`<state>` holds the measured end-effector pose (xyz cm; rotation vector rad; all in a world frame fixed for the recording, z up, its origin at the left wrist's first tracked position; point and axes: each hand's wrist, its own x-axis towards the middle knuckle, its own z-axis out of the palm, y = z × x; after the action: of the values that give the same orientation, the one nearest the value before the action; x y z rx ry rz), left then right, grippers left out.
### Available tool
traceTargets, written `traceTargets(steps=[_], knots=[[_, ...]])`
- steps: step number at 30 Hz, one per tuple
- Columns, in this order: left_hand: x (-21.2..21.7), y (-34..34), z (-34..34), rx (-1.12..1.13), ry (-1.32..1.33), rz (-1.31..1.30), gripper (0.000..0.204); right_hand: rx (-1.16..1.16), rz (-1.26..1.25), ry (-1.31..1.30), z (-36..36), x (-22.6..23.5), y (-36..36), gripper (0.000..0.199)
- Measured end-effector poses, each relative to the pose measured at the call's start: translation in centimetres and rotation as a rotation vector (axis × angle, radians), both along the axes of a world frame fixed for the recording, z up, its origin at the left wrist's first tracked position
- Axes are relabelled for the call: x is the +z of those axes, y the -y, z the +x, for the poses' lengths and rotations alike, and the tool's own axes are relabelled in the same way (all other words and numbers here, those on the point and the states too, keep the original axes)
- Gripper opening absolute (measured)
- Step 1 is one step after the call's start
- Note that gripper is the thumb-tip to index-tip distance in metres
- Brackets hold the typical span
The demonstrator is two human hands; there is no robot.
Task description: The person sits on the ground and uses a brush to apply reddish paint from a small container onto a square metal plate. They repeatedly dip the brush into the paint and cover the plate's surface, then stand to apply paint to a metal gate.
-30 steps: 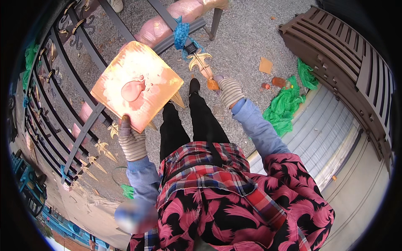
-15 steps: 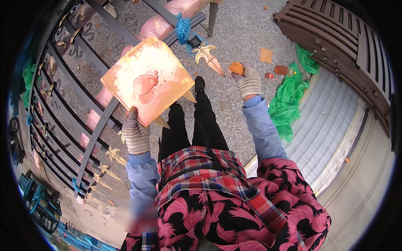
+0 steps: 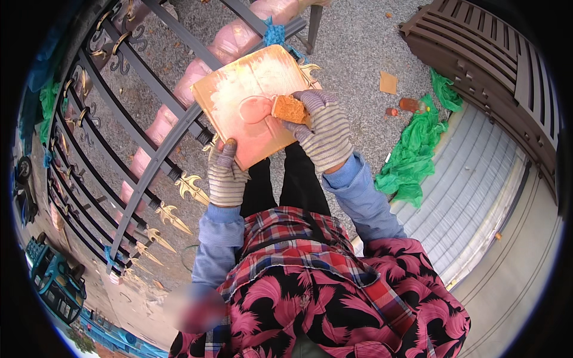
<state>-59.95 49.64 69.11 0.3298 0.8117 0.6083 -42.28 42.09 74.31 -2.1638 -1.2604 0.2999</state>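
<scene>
My left hand (image 3: 227, 178), in a striped glove, is closed on the near corner of a square board (image 3: 230, 83) smeared with pale paint. A wet pinkish puddle (image 3: 255, 110) lies on the middle of the board. My right hand (image 3: 325, 132), gloved alike, pinches an orange-brown sponge piece (image 3: 290, 110) at the puddle's right edge. Left of the board stands a black metal fence panel (image 3: 140, 128) with gold spear-shaped tips (image 3: 192, 187). The board hides part of the fence and some of its tips.
A pink wrapped roll (image 3: 194, 74) runs beneath the fence. Blue wrapping (image 3: 274, 33) is tied round a bar. Green plastic sheeting (image 3: 412, 170), a reddish bottle (image 3: 413, 105) and a cardboard square (image 3: 388, 82) lie right. Brown slatted panels (image 3: 477, 59) stand far right.
My right hand has moved left with the sponge piece, from beside the board onto the paint puddle. The board has shifted right and slightly up in view with my left hand.
</scene>
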Motion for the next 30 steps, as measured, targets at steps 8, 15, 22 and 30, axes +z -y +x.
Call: traceTargets(steps=[8, 15, 22, 30], knots=[[0.0, 0.6, 0.1, -0.013, 0.004, -0.026, 0.041, 0.057, -0.095, 0.089, 0.6, -0.9, 0.6, 0.045], [-0.8, -0.3, -1.7, 0.081, -0.065, -0.017, 0.036, -0.141, -0.037, 0.038, 1.7, -1.8, 2.6, 0.043], [-0.7, -1.7, -4.0, 0.112, -0.054, 0.031, 0.05, -0.399, -0.088, -0.214, 5.5, -6.5, 2.5, 0.039], [-1.3, -1.0, -4.8, 0.155, -0.107, 0.011, 0.055, -0.184, -0.207, -0.117, 6.5, -13.1, -1.6, 0.042]])
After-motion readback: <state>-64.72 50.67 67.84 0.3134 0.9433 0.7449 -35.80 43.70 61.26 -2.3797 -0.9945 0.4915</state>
